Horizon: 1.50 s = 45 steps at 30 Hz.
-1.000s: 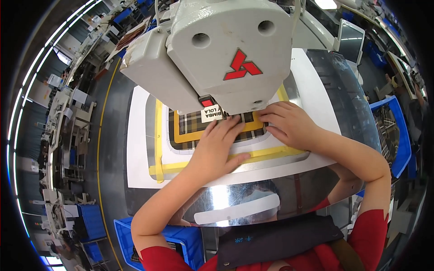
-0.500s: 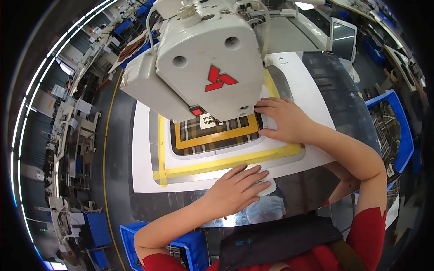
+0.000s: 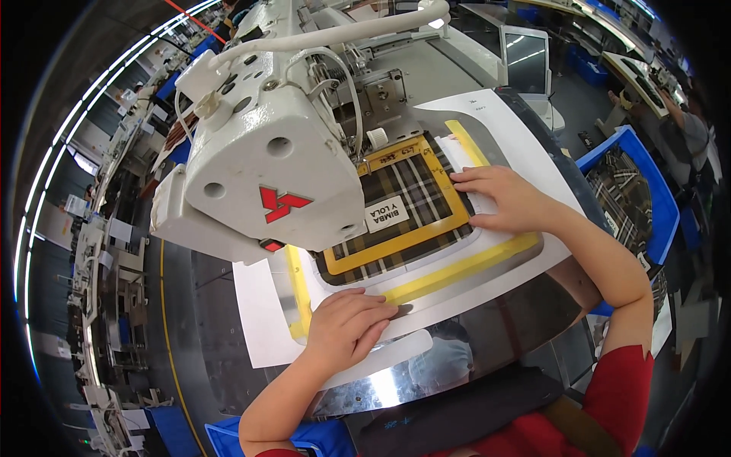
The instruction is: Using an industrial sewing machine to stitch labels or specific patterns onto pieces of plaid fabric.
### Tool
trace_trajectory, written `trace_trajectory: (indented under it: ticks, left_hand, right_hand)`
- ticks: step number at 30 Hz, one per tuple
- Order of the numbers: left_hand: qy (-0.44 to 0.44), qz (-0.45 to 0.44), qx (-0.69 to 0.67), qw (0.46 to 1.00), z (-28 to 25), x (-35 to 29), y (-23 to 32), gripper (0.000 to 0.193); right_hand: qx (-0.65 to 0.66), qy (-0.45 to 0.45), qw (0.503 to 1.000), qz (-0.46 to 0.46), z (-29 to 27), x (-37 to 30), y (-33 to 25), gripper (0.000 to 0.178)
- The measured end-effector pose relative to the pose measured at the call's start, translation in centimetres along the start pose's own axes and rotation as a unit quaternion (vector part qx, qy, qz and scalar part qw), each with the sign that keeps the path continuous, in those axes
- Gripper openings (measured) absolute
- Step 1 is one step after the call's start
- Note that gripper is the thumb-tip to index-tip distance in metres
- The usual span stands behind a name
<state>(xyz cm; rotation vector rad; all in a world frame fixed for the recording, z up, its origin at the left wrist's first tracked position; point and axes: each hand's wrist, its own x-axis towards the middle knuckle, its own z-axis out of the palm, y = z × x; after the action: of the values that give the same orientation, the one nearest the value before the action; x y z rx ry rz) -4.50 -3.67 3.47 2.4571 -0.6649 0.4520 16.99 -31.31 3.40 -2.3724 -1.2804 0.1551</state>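
Observation:
A dark plaid fabric panel (image 3: 422, 179) with a small white label (image 3: 387, 215) lies under a yellow clamp frame (image 3: 396, 245). Around it is a white template sheet (image 3: 259, 305) edged with strips of yellow tape (image 3: 457, 272). My right hand (image 3: 506, 199) rests at the right side of the frame, fingers stretched out, its fingertips at the frame's edge. Lower left, my left hand (image 3: 343, 327) lies on the sheet's near edge with the fingers extended, next to the tape. Neither hand grips anything that I can see. The sewing machine head (image 3: 266, 179) hides the panel's left part.
A blue bin (image 3: 662, 202) with plaid pieces stands at the right, another blue bin (image 3: 327, 434) at the lower left. Behind the table is a monitor (image 3: 525, 61). The shiny metal tabletop (image 3: 358, 396) reaches toward me.
My view has shifted, so the machine head appears farther left and more of the panel and label shows. My left hand has moved left from the white piece near the table edge onto the sheet.

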Motion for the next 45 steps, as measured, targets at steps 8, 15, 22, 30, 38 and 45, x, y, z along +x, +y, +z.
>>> trace_trajectory:
  ticks: [8, 15, 22, 30, 38, 45]
  left_hand:
    - [0.004, -0.01, -0.022, 1.0, 3.3, 1.1, -0.2, 0.02]
    - [0.014, -0.007, -0.019, 1.0, 3.7, 1.4, 0.0, 0.017]
    - [0.038, -0.017, 0.032, 0.999, 2.6, 2.7, 0.8, 0.014]
    - [0.204, -0.083, -0.085, 0.972, 3.9, 9.0, 6.9, 0.046]
    - [0.308, -0.276, 0.194, 0.889, -4.6, -3.0, 3.0, 0.033]
    - [0.535, -0.359, 0.385, 0.661, -10.9, -32.1, 10.5, 0.031]
  right_hand:
    - [0.026, 0.003, 1.0, 0.012, -0.6, -2.6, 4.9, 0.051]
    - [0.039, 0.154, 0.987, 0.035, 2.1, -3.5, 4.7, 0.023]
    - [0.128, 0.394, 0.875, 0.252, -0.4, -3.1, 9.5, 0.011]
    - [0.398, 0.379, 0.824, -0.141, -4.0, -1.4, -5.8, 0.015]
    - [0.226, 0.035, 0.937, -0.264, 1.8, -3.9, -8.8, 0.027]
    - [0.148, -0.073, 0.946, -0.28, 5.6, -4.0, -5.6, 0.023]
